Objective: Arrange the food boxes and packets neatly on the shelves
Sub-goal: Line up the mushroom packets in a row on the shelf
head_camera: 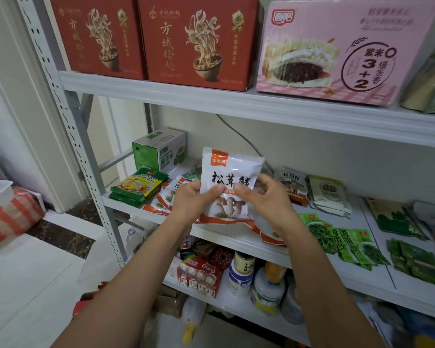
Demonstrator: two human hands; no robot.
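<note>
A white mushroom packet (230,172) with an orange corner is held upright above the front edge of the middle shelf (211,233). My left hand (195,199) pinches its left side and my right hand (264,199) pinches its right side, thumbs on the front. More white-and-orange packets (165,197) lie on the shelf behind my left hand. Yellow-green packets (138,187) are stacked at the shelf's left end, in front of a green-and-white box (158,149). Green seaweed packets (344,241) lie flat to the right.
The top shelf carries two red noodle boxes (199,41) and a pink bread box (337,51). Jars and bottles (261,280) and a red carton (199,275) crowd the lower shelf. A perforated shelf post (68,116) stands at left, and a striped bag (10,217) sits on the floor.
</note>
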